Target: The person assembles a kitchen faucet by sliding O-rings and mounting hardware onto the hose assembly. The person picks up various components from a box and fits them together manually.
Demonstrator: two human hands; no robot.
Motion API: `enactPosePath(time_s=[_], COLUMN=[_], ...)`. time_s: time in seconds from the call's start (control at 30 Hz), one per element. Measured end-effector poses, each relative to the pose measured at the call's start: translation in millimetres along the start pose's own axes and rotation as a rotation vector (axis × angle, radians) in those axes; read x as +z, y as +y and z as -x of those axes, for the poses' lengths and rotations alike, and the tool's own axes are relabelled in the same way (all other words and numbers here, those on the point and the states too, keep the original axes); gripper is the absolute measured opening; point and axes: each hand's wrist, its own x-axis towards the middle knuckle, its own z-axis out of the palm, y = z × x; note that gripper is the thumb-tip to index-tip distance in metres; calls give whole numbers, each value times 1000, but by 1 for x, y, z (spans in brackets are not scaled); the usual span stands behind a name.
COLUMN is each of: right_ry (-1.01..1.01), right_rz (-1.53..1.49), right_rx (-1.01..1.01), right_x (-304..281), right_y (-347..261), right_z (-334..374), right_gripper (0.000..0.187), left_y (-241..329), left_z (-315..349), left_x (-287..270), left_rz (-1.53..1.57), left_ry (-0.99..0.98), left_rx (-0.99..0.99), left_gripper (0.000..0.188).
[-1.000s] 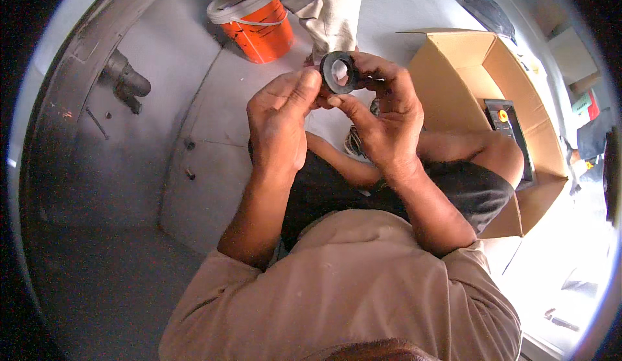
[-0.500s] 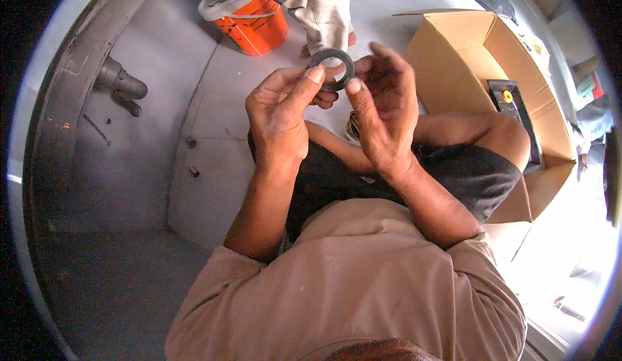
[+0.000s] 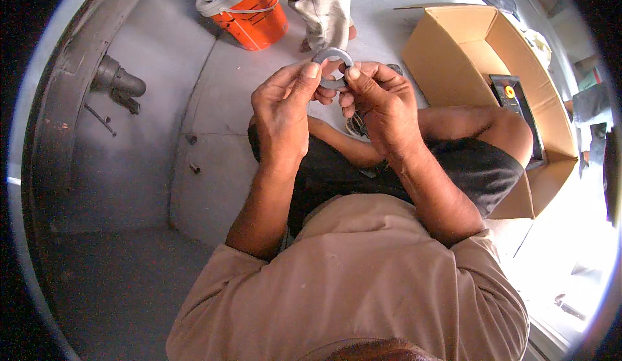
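A flat grey ring, like a thick washer or seal, is held up in front of me between both hands. My left hand pinches its left edge, the thumb on the near face and fingers behind. On the right edge, my right hand has thumb and fingers closed in the same way. Through the ring's hole some fingertips show. Below and behind the right hand, a partly hidden coiled or stringy item lies by my crossed legs.
An orange bucket with a white rim stands ahead, beside another person's trouser leg. To the right is an open cardboard box holding a black panel with a yellow knob. A dark pipe-like fitting, a rod and small bits lie left.
My right hand's fingers, spread before, have closed round the ring's right edge. The ring has tilted and its face looks lighter. The left hand keeps its pinch.
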Motion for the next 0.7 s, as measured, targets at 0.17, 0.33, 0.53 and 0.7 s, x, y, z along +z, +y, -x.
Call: enactPosePath(time_s=[0.17,0.33,0.53,0.7], right_ry=[-34,-88,-89,-52], right_rz=[-103,-118,-140,-149], right_rx=[41,67,74,53], right_x=[-2,-4,-5,-3], right_y=[8,9,14,15], right_z=[-3,-5,-3,-1], right_gripper=[18,21,20,17], left_y=[2,3,-1,-6], left_z=[-2,-4,-4,-4], left_x=[-6,-10,-15,-18], left_rz=[23,64,87,38], left_ry=[-72,-76,-72,-93], left_rx=[-21,-41,-71,-71], left_gripper=[29,29,29,30])
